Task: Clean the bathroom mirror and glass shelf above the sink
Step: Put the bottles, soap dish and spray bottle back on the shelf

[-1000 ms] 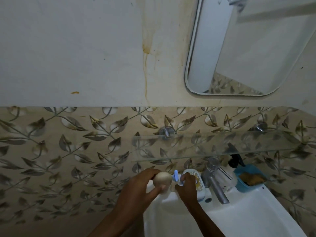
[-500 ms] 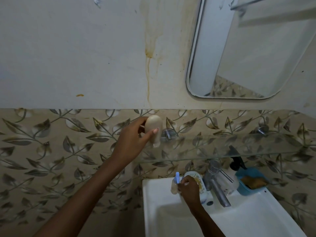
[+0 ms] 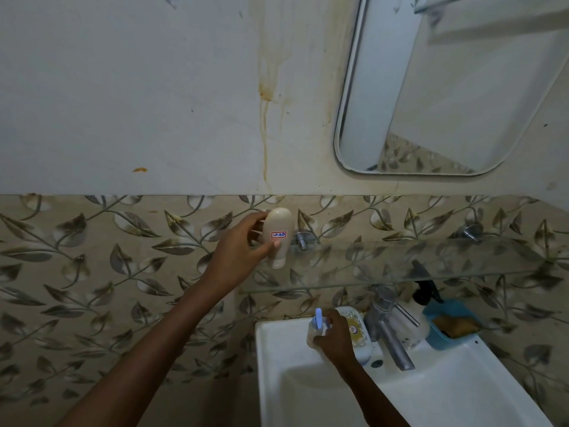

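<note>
1. The left hand [image 3: 243, 248] holds a cream bottle [image 3: 277, 235] upside down. Its fingers and thumb are curled round the bottle.
2. The bottle's cap is down at the left end of the glass shelf [image 3: 431, 257]. I cannot tell if it stands on the glass yet.
3. The mirror [image 3: 462, 87] hangs on the wall above the shelf, up to the right.
4. The right hand [image 3: 334, 337] is low, at the back rim of the sink [image 3: 446, 396]. Its fingers are curled round a small bottle with a blue top [image 3: 318, 322].
5. The cap is small and the bottle is tall. I think it could tip over if the hand lets go too fast.
6. It is close to the shelf's end, so it could fall off.
7. The shelf is glass. A hard bump could crack it.
8. There is lots of bare shelf to the right.
9. Under the shelf it is crowded: a tap [image 3: 391, 331], a spray bottle [image 3: 425, 291] and a blue tub [image 3: 452, 325].
10. A hand coming up from the sink could hit the shelf's front edge.
</note>
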### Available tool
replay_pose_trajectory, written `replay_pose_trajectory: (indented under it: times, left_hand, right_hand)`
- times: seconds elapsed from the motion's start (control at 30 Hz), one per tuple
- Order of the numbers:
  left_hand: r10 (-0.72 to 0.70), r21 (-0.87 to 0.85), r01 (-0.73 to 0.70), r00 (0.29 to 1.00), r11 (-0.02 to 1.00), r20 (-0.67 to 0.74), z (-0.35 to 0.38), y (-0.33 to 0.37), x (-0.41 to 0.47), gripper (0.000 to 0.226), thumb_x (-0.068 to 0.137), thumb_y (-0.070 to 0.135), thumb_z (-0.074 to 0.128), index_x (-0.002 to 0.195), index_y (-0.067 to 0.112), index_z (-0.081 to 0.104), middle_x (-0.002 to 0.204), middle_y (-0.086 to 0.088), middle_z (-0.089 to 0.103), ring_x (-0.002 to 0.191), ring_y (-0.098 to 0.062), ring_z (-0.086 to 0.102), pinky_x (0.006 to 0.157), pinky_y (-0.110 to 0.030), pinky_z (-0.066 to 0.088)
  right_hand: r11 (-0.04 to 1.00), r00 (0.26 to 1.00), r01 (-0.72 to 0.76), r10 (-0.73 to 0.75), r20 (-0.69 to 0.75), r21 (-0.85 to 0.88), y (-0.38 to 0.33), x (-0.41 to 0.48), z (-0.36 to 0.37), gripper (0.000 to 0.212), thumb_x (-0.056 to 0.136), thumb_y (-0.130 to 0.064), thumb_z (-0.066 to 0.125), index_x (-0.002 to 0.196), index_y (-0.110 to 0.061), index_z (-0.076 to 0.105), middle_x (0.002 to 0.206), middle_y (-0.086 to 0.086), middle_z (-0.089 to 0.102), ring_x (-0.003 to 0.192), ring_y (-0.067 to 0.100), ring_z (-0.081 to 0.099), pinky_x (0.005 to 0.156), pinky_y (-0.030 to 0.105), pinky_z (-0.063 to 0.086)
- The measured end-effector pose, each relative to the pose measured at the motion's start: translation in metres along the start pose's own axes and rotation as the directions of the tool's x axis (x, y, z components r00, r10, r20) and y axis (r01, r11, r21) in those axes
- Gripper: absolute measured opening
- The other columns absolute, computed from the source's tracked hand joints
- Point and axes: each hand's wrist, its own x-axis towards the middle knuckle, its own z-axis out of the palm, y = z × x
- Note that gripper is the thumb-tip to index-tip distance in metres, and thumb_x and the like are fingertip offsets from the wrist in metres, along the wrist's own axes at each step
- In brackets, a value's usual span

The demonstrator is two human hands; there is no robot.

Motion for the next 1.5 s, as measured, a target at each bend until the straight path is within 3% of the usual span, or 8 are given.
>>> replay_pose_trajectory:
  times: [0.17,0.33,0.67,0.8,0.87,1.07,1.2,1.5]
  left_hand:
    - [0.02,-0.011,-0.02,1.0,1.0,-0.008,-0.001,-0.003,-0.001,0.056,0.074,0.02,0.075,0.125,0.018,0.051,0.099,0.015,0.058,0.087,0.005,0.057,0.069,-0.001,0.043]
    - [0.014,-0.008,-0.014,1.0,1.0,0.005,0.0,-0.009,-0.005,0.059,0.072,0.02,0.077,0.125,0.019,0.052,0.102,0.017,0.058,0.091,0.005,0.058,0.076,-0.013,0.047]
    - [0.0,-0.027,0.001,1.0,1.0,0.008,0.002,-0.014,-0.009,0.057,0.072,0.019,0.076,0.124,0.019,0.052,0.111,0.008,0.061,0.094,-0.008,0.061,0.083,-0.026,0.051]
    - [-0.009,-0.012,0.009,1.0,1.0,-0.001,0.002,-0.017,-0.011,0.062,0.069,0.018,0.079,0.124,0.021,0.052,0.106,0.014,0.059,0.091,0.006,0.057,0.074,-0.004,0.046]
    - [-0.022,-0.008,0.022,1.0,1.0,0.005,0.004,-0.017,-0.011,0.066,0.067,0.016,0.081,0.125,0.021,0.05,0.104,0.015,0.057,0.09,0.013,0.054,0.07,0.004,0.04]
    - [-0.041,-0.017,0.04,0.999,0.999,-0.002,0.007,-0.013,-0.018,0.079,0.064,0.018,0.083,0.131,0.028,0.042,0.107,0.02,0.055,0.092,0.026,0.046,0.069,0.009,0.033]
    - [-0.029,-0.015,0.029,1.0,0.999,-0.01,0.0,-0.013,-0.022,0.082,0.066,0.017,0.081,0.135,0.027,0.039,0.109,0.014,0.057,0.094,0.029,0.045,0.072,0.01,0.031]
    - [-0.033,-0.001,0.033,0.999,0.999,-0.013,-0.005,-0.014,-0.023,0.071,0.069,0.019,0.078,0.13,0.028,0.044,0.107,0.018,0.057,0.094,0.028,0.044,0.075,0.011,0.029]
  right_hand:
    - [0.999,0.999,0.032,-0.033,-0.016,-0.025,-0.002,0.0,0.002,0.027,0.068,0.006,0.069,0.089,-0.007,0.056,0.087,0.011,0.057,0.08,0.022,0.054,0.056,0.01,0.038]
    - [0.997,0.999,0.037,-0.039,-0.027,-0.066,-0.001,0.0,0.003,0.017,0.076,0.007,0.06,0.088,-0.005,0.06,0.091,0.019,0.064,0.09,0.028,0.06,0.078,0.033,0.045]
    - [0.992,0.99,0.121,-0.12,0.069,-0.02,-0.051,-0.049,-0.075,0.015,0.072,0.012,0.065,0.08,0.0,0.062,0.073,0.0,0.053,0.069,0.013,0.05,0.068,0.017,0.035]
    - [0.967,0.961,0.254,-0.255,0.105,0.019,-0.109,-0.074,-0.141,0.025,0.067,0.004,0.076,0.068,-0.017,0.063,0.057,-0.001,0.06,0.053,0.003,0.055,0.054,0.008,0.041]
    - [0.94,0.946,0.312,-0.321,0.048,0.141,-0.134,-0.077,-0.161,0.025,0.068,0.001,0.077,0.076,-0.021,0.067,0.068,0.005,0.069,0.061,0.005,0.063,0.057,0.011,0.049]
    - [0.915,0.918,0.392,-0.385,-0.094,0.091,-0.176,-0.028,-0.154,0.029,0.073,-0.009,0.076,0.099,-0.015,0.066,0.082,-0.008,0.064,0.076,0.003,0.059,0.059,0.007,0.046]
    - [0.896,0.894,0.443,-0.443,-0.061,-0.015,-0.184,-0.005,-0.142,0.028,0.073,-0.005,0.072,0.1,-0.006,0.067,0.089,0.011,0.07,0.08,0.023,0.063,0.072,0.032,0.049]
    - [0.912,0.91,0.411,-0.41,-0.056,-0.001,-0.175,0.005,-0.13,0.022,0.074,-0.005,0.068,0.095,-0.006,0.065,0.079,0.018,0.064,0.068,0.019,0.052,0.065,0.028,0.039]
